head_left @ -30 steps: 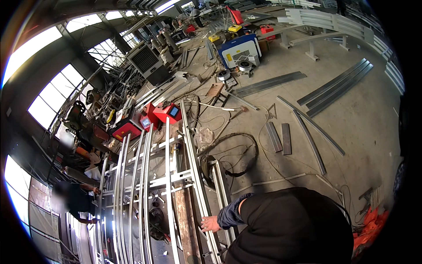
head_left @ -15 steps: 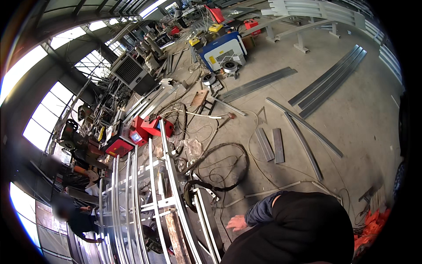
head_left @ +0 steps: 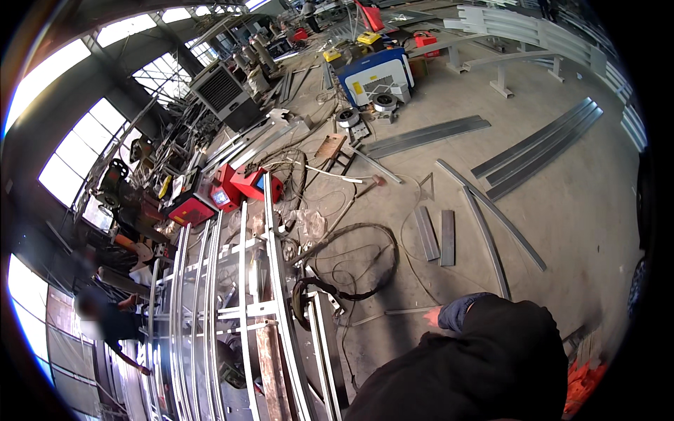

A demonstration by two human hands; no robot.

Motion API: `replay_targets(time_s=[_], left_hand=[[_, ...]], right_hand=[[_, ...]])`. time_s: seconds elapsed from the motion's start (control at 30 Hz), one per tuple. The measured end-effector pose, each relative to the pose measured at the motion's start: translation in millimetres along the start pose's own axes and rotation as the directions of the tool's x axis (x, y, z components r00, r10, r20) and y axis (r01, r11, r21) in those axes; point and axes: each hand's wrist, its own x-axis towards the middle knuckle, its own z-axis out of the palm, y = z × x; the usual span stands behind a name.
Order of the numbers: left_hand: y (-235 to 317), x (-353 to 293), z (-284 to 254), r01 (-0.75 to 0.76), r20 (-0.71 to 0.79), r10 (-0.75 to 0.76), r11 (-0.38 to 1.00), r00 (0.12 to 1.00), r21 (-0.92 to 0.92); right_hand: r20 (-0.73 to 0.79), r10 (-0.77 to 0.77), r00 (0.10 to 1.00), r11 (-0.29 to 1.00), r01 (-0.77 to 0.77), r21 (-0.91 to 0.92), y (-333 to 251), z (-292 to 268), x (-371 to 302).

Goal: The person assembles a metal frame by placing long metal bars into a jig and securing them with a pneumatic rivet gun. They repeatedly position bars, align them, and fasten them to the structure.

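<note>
My right hand (head_left: 432,317) reaches leftward out of a blue-grey cuff, with a bulky black sleeve (head_left: 505,344) behind it. Its small visible fingers look stretched out, and nothing shows in them. In the picture it overlaps the end of a thin strip (head_left: 404,311) on the floor; I cannot tell whether they touch. Left of the hand stands a frame of long silvery metal rails (head_left: 281,309), apart from it. A black cable coil (head_left: 390,270) lies between the two. My left hand is out of sight.
Another person (head_left: 126,326) leans over the frame's far left side. Red machines (head_left: 256,184) stand beyond the rails. Loose metal profiles (head_left: 484,238) and flat bars (head_left: 447,238) lie on the floor, with thin cables. A blue-and-white machine (head_left: 379,77) stands farther back, orange material (head_left: 583,386) at lower right.
My right hand has moved up and to the right, away from the metal rails. The view has shifted slightly. The other person's arm reaches lower over the frame.
</note>
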Motion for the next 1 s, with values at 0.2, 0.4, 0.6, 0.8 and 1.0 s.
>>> replay_targets(time_s=[0.2,0.4,0.6,0.8,1.0], left_hand=[[-43.6,-19.4,13.1,0.098,0.059,-0.099,0.995,0.993,0.021],[-90.0,-21.2,19.7,0.131,0.188,-0.15,0.985,0.971,0.109],[-91.8,-14.2,15.9,0.126,0.245,-0.13,0.992,0.961,0.03],[-105.7,-4.2,22.8,-0.203,0.078,0.213,0.972,0.974,-0.117],[-106.9,-13.1,23.9,-0.138,0.214,0.145,0.989,0.966,-0.046]], right_hand=[[0.224,0.081,0.971,0.988,-0.048,-0.147,24.5,6.0,19.0],[0.067,-0.047,0.997,0.998,0.044,0.05,-62.7,-31.6,37.2],[0.065,-0.138,0.988,0.977,0.125,0.174,-121.8,-57.4,37.0],[0.086,-0.104,0.991,0.99,0.095,0.099,-89.2,-28.1,25.8],[0.173,-0.094,0.98,0.995,0.098,-0.016,-83.1,-32.8,11.0]])
